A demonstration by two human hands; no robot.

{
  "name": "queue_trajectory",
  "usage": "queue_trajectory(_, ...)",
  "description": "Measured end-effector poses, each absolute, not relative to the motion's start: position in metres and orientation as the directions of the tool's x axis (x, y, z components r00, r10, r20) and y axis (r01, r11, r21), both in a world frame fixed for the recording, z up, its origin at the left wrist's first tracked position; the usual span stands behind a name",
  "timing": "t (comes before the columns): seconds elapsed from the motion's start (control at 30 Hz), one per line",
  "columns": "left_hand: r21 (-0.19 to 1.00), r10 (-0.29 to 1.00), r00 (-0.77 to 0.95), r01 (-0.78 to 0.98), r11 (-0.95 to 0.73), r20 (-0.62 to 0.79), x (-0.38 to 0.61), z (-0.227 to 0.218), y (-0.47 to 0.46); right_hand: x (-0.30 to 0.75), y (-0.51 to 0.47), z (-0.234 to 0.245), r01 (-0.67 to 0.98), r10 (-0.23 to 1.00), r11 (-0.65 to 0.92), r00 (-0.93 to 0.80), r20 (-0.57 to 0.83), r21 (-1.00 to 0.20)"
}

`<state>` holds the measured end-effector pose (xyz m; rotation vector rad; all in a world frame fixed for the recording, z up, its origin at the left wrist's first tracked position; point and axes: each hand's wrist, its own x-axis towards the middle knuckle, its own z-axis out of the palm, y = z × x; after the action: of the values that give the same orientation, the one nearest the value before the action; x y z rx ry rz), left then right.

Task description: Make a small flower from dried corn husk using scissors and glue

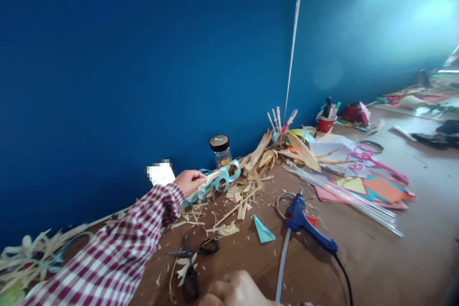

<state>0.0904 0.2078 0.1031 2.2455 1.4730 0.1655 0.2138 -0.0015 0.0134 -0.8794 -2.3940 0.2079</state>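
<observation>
My left hand [190, 182], in a checkered sleeve, reaches out over the table near the wall. Its fingers are closed on a pale strip of dried husk [212, 177]. Light blue ribbon-like loops [225, 178] lie against that strip, just past the fingertips. At the bottom edge my right hand [234, 289] is curled, partly cut off; what its fingers hold, if anything, is hidden. Black scissors [191, 253] lie spread apart to its left. A blue glue gun [308, 224] rests to its right, and a folded light blue paper piece [263, 230] lies between.
A black-lidded jar [220, 150] stands by the blue wall [143, 81]. Dried husks [265, 153] and scraps litter the table. Clear glue sticks [358, 201], coloured paper [387, 189], pink scissors [376, 160] and a red cup [326, 124] are at the right. Pale strips [32, 258] lie far left.
</observation>
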Motion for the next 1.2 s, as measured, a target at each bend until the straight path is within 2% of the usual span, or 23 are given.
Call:
queue_trajectory(0.17,0.433,0.864,0.46,0.834,-0.342,-0.205,0.106,0.108,0.21,0.214,-0.002,0.017,0.58,0.637,0.765,-0.617,0.462,-0.279)
queue_trajectory(0.27,0.453,0.866,0.466,0.821,-0.347,-0.183,0.114,0.115,0.21,0.214,-0.002,0.019,0.585,0.639,0.762,-0.609,0.471,-0.278)
queue_trajectory(0.4,0.487,0.867,0.46,0.811,-0.324,-0.191,0.122,0.117,0.205,0.214,-0.002,0.02,0.588,0.654,0.754,-0.632,0.416,-0.293)
queue_trajectory(0.5,0.51,0.881,0.43,0.812,-0.282,-0.198,0.12,0.117,0.201,0.214,-0.002,0.019,0.587,0.652,0.756,-0.643,0.401,-0.288)
queue_trajectory(0.67,0.52,0.878,0.393,0.828,-0.208,-0.275,0.108,0.122,0.198,0.211,-0.002,0.01,0.587,0.643,0.759,-0.606,0.468,-0.283)
queue_trajectory(0.73,0.528,0.892,0.369,0.828,-0.188,-0.26,0.105,0.124,0.197,0.21,-0.002,0.006,0.584,0.64,0.76,-0.594,0.487,-0.285)
queue_trajectory(0.83,0.581,0.924,0.314,0.803,-0.135,-0.219,0.104,0.124,0.197,0.209,-0.001,0.0,0.57,0.633,0.767,-0.592,0.498,-0.295)
queue_trajectory(0.97,0.654,0.919,0.279,0.756,-0.032,-0.277,0.105,0.117,0.191,0.209,-0.001,0.003,0.573,0.643,0.757,-0.571,0.51,-0.313)
queue_trajectory(1.03,0.735,0.899,0.279,0.675,0.065,-0.336,0.104,0.112,0.182,0.211,-0.002,0.01,0.567,0.684,0.723,-0.506,0.525,-0.395)
queue_trajectory(1.1,0.843,0.861,0.285,0.473,0.257,-0.422,0.102,0.108,0.165,0.215,-0.002,0.019,0.509,0.778,0.628,-0.386,0.496,-0.589)
queue_trajectory(1.2,0.868,0.809,0.316,0.191,0.458,-0.496,0.099,0.103,0.13,0.223,0.0,0.032,0.257,0.939,0.34,-0.142,0.313,-0.904)
